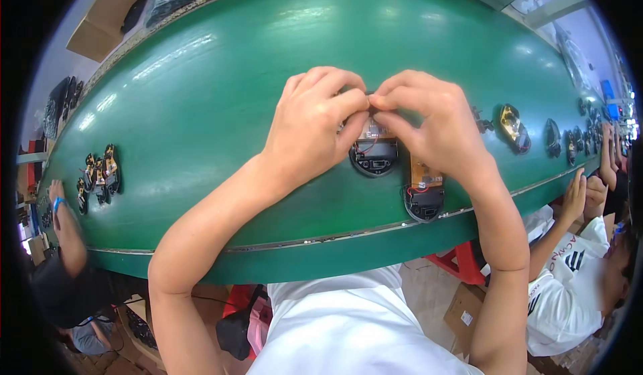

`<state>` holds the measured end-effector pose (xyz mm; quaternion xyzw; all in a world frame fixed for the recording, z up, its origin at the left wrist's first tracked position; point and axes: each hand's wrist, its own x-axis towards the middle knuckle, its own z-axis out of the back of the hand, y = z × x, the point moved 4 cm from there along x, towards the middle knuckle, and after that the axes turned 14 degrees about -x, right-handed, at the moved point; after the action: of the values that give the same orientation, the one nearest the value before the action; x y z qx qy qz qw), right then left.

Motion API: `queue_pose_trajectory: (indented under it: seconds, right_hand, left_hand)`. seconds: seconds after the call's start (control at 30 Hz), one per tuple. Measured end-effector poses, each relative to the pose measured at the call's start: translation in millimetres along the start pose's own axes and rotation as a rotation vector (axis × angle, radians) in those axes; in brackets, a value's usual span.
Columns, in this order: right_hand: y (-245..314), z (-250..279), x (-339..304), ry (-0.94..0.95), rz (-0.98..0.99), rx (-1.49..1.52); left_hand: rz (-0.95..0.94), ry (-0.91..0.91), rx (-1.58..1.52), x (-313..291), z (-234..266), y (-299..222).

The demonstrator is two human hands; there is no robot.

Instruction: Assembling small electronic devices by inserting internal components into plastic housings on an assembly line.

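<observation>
An opened black oval device [375, 162], with a circuit board and red wires showing like a computer mouse without its cover, lies on the green work surface before me. Over its far end, my left hand [313, 117] bends its thumb and index finger into a pinch. My right hand [432, 117] pinches there too, its fingertips meeting those of the left. Whatever is between the fingertips is too small or hidden to make out. Under my right wrist sits a second opened device [425, 194], partly covered, at the near edge.
Several similar devices form a cluster [100, 174] at the left. A yellowish opened device [514, 128] and more black ones [552, 138] stretch along the right. A co-worker's hands [583, 193] are at the right edge; another person's arm [67, 224] rests at the left.
</observation>
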<state>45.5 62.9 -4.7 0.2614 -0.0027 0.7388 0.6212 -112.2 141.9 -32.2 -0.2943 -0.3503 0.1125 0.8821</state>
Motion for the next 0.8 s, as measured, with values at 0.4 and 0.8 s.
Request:
queue_pose_trajectory:
  seconds: [0.4,0.8]
  right_hand:
    - [-3,9,-1,0.017,-0.084,0.068]
    - [-17,0,-10,0.021,-0.160,0.151]
  left_hand:
    - [0.053,0.050,-0.144,6,-3,8]
    - [-0.018,0.031,-0.141,11,-7,7]
